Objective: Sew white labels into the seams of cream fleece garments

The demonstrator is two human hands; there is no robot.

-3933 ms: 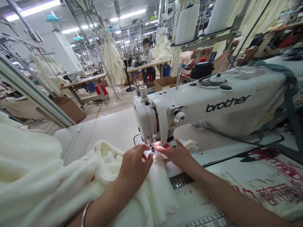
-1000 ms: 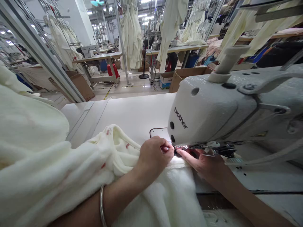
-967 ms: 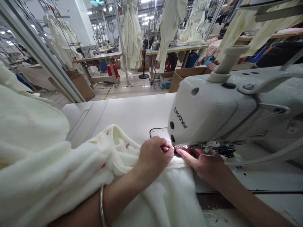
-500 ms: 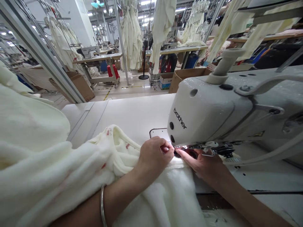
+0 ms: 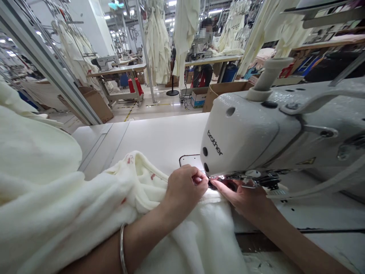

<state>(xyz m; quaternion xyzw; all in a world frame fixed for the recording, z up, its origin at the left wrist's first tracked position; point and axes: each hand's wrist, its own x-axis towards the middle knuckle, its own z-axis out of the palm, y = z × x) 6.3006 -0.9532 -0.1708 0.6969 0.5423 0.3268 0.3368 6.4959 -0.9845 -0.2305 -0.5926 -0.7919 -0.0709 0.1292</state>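
Observation:
A cream, fleecy garment (image 5: 196,224) with small reddish marks lies over the front of the white sewing machine (image 5: 242,137), which is lettered "brother". Just below the machine's head, my left hand (image 5: 186,186) is closed in a pinch, its wrist resting over the cloth; whatever sits between the fingertips is too small to make out. My right hand (image 5: 248,199) meets it from the other side, thumb and fingers closed together beside the presser foot. The machine parts partly cover its fingers, so what they pinch is hidden. Both sets of fingertips nearly touch at the needle area.
More cream cloth (image 5: 34,144) is heaped at the left. The white tabletop (image 5: 154,131) stretches behind the machine. Beyond it stand a cardboard box (image 5: 225,89), a metal post (image 5: 57,61), hanging cream garments (image 5: 158,45) and a person (image 5: 203,45) at another table.
My hands and the garment hold nearly the same place. The view has shifted slightly, and a hanging garment in the background has swung left, showing more of the person behind.

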